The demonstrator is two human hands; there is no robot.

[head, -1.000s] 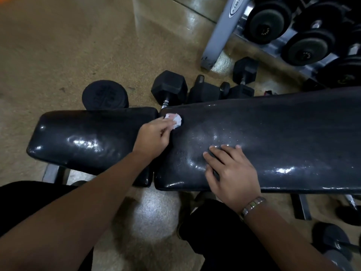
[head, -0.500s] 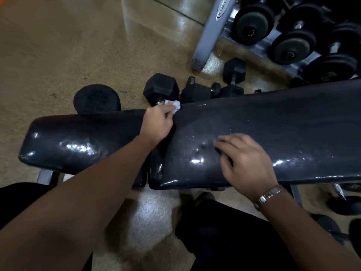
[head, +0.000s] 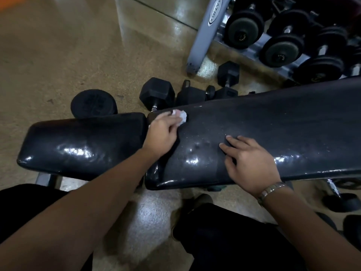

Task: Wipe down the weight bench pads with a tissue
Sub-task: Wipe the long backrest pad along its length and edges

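A black weight bench runs across the view: a short seat pad (head: 84, 141) on the left and a long back pad (head: 283, 122) on the right, with a narrow gap between them. My left hand (head: 162, 132) is shut on a crumpled white tissue (head: 180, 115) and presses it on the far left corner of the back pad, beside the gap. Fingers spread, my right hand (head: 248, 161) lies flat on the back pad near its front edge and holds nothing. A metal watch sits on that wrist.
Several black hex dumbbells (head: 158, 92) and a round weight (head: 93, 103) lie on the tan floor just behind the bench. A grey dumbbell rack (head: 203, 34) with several round dumbbells stands at the back right. More dumbbells (head: 341, 200) lie under the bench's right end.
My left hand pushed the tissue toward the far edge of the back pad, then slid it a little right along that corner. My right hand stayed flat on the pad.
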